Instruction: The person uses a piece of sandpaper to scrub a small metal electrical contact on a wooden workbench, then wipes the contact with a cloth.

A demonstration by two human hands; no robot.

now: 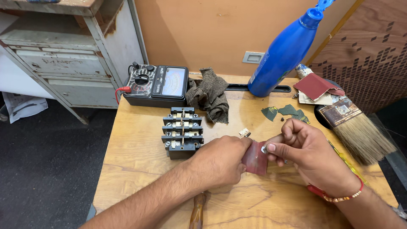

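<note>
Wooden table (140,157) carries meter (156,85), contactor block (182,132), rag (210,94), bottle (284,53), brush (358,127).

Pale meter dial (173,81) (rectangular) behind terminal block (182,132)

Wooden handle (197,212) cut off below; bottle (285,51) top beyond upper edge.

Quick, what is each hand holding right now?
Left hand: closed, pinching the red sandpaper piece.
Right hand: closed, pinching a small metal part against the sandpaper.
</note>
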